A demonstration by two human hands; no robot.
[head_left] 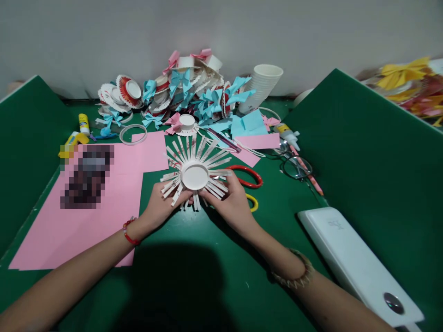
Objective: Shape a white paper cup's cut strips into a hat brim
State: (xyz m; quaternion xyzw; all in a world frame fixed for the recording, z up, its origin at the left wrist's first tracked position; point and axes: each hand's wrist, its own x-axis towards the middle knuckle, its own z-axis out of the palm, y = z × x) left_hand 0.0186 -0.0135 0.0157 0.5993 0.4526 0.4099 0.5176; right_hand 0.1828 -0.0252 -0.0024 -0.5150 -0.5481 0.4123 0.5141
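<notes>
A white paper cup [195, 177], its wall cut into narrow strips that fan out around the round base, is held between both hands over the green table. My left hand [165, 198] grips the strips at the lower left, its fingers partly hidden under them. On the other side my right hand [232, 198] pinches strips at the lower right. Just behind my right hand lie scissors [249, 177] with one red and one yellow handle loop; their blades are mostly hidden.
Finished cup pieces with paper bows [183, 87] pile along the wall beside stacked paper cups [265, 83]. Pink sheets [121, 230] lie left, under a blurred dark object. Eyeglasses [296, 167] and a white box-like device [360, 263] sit right. Green partitions [367, 147] flank the table.
</notes>
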